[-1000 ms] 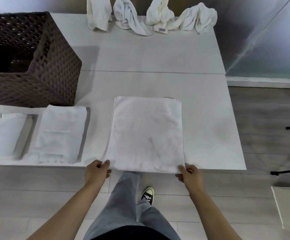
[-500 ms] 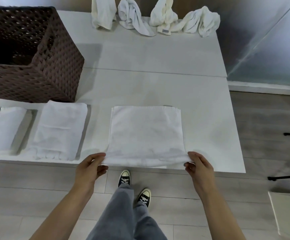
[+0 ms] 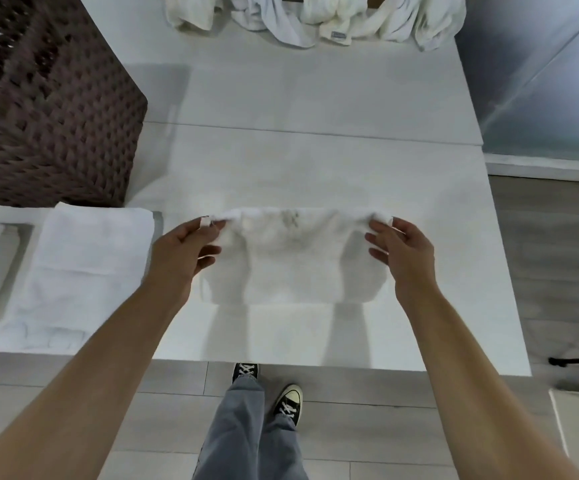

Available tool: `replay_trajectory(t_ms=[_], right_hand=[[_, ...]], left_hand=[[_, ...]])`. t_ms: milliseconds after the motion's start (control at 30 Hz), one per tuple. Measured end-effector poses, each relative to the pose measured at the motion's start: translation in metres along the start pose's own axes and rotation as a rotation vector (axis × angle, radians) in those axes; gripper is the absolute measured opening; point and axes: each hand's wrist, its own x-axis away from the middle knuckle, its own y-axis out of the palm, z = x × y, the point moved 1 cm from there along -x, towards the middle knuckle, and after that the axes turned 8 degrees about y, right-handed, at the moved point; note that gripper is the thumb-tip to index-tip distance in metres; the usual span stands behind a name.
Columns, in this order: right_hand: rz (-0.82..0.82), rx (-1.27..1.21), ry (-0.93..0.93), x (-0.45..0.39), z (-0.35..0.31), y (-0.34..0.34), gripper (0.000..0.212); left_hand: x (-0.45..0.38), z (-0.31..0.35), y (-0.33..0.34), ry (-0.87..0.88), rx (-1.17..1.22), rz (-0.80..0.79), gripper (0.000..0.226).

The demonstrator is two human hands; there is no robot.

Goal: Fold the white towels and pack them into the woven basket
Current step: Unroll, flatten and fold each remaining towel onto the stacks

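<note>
White towel point(image 3: 295, 258) doubled over, blurred — left hand point(image 3: 180, 251), right hand point(image 3: 402, 251) pinching its top corners

Bare forearms, grey jeans point(image 3: 246, 431), black-and-white sneakers point(image 3: 290, 403).

You stand at a white bench point(image 3: 315, 98) with a thin seam across it. Under you is a grey plank floor point(image 3: 540, 271). On your right is a shiny grey wall point(image 3: 540, 81).
</note>
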Motion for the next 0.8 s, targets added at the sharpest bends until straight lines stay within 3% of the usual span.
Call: replay_trajectory(t_ms=[100,200,333,433,533,800], right_hand=[[0.004,0.102,0.000,-0.026,0.015,0.008,0.037],[0.065,0.347,-0.091,-0.034,0.032,0.008,0.053],[0.039,0.747,-0.548,-0.032,0.047,0.019,0.049],[-0.109,1.055,-0.899,-0.049,0.063,0.032,0.042],[-0.140,1.230,-0.926,-0.059,0.077,0.034,0.040],[0.156,1.237,-0.838,0.012,0.123,0.017,0.032]], left_hand=[[-0.027,-0.017,0.004,-0.004,-0.043,0.022,0.046],[-0.034,-0.041,0.009,0.127,-0.328,0.010,0.068],[0.013,-0.080,0.029,0.580,-0.823,-0.231,0.043],[0.052,-0.118,0.045,0.768,-1.098,-0.415,0.046],[0.068,-0.146,0.049,0.787,-1.296,-0.447,0.054],[0.030,-0.129,0.039,0.741,-1.493,-0.269,0.059]])
